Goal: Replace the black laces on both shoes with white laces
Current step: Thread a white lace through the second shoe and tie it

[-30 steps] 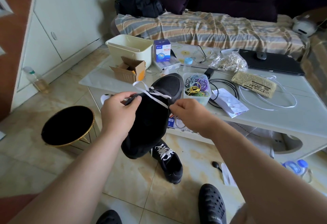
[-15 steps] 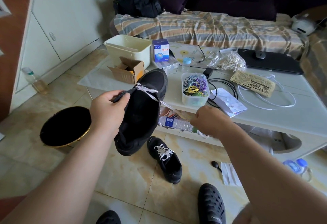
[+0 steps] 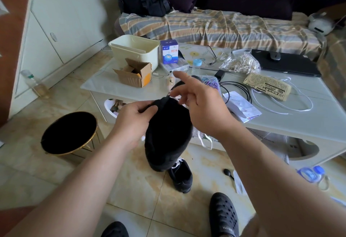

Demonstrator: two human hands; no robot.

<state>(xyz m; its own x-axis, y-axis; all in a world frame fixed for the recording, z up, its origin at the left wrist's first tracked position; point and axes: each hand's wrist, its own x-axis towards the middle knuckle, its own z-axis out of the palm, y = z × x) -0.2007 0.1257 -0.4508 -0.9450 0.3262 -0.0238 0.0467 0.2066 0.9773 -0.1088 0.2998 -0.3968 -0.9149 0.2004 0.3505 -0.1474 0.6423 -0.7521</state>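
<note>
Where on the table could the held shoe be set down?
Bare tabletop lies left of the cardboard box, and along the near right edge below the white lace. The middle is crowded with cables, papers, containers.

You stood over a tiled floor [image 3: 131, 184] with a low white table [image 3: 299, 124] on it. On the floor lay a black shoe [image 3: 182, 177] with white lacing, a round black-topped stool [image 3: 69, 133] and a clear bottle [image 3: 36, 85] by the cupboard. On the table sat a cream tub [image 3: 134, 51], an open cardboard box [image 3: 133, 75], a blue-and-white carton [image 3: 169, 51], a black laptop [image 3: 286, 64], a printed packet [image 3: 267, 89] and a loose white lace [image 3: 292, 105].
</note>
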